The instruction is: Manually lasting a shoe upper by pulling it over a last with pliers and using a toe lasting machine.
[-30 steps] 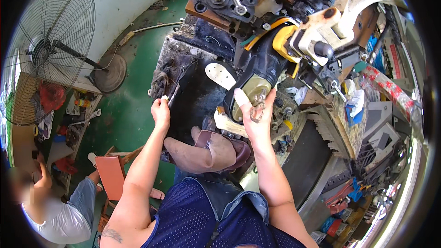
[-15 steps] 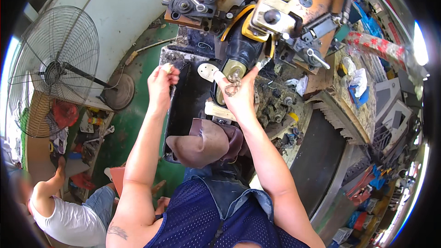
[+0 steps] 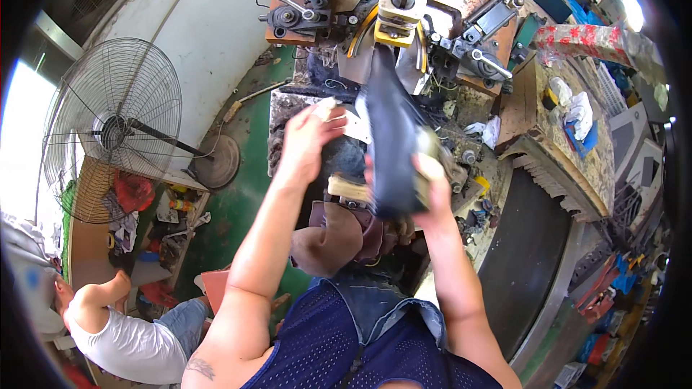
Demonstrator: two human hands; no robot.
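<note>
A black shoe upper on its last (image 3: 393, 144), blurred by motion, is in my right hand (image 3: 435, 187), which wraps round its heel end. The shoe's narrow far end sits close below the yellow-tipped clamp head (image 3: 395, 32) of the machine; I cannot tell whether they touch. To the left of the shoe, my left hand (image 3: 308, 140) is raised with its fingers curled. Something pale shows at its fingertips, too small to name. Below the hands stands a padded rest wrapped in brown cloth (image 3: 328, 238), beside a pale block (image 3: 348, 189).
The machine's orange-brown plate (image 3: 461, 0) carries levers and clamps on both sides. A wooden bench (image 3: 562, 151) stands at right, near a dark belt (image 3: 515, 259). At left are a large fan (image 3: 112, 130) and a seated person in a white top (image 3: 137, 338).
My right hand has drawn the shoe out from under the clamp head, toward me and to the right. My left hand has moved right, nearer the shoe. The view has shifted slightly.
</note>
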